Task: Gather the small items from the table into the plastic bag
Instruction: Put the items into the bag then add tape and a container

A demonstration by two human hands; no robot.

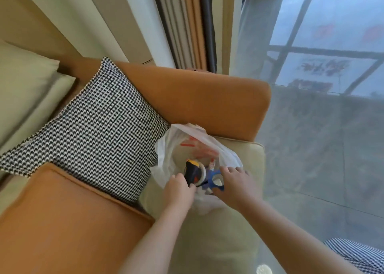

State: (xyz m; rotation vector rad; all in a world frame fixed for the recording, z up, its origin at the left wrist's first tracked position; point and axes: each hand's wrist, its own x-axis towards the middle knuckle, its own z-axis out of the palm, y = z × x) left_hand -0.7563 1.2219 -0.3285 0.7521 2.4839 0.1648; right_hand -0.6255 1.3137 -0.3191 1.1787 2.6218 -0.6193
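Note:
A white plastic bag (174, 149) with red print lies open on the beige sofa seat. My left hand (178, 188) grips a black and yellow tape dispenser (193, 172) at the bag's mouth. My right hand (236, 182) holds a blue tape dispenser (216, 179) right beside it, fingers curled over its top. Both tools sit partly inside the bag. A small red and white item (212, 165) shows deeper in the bag.
A houndstooth cushion (93, 126) leans to the left of the bag. The orange sofa arm (203, 99) rises behind it, and an orange cushion (66, 217) lies at the near left. Grey floor (322, 159) spreads to the right.

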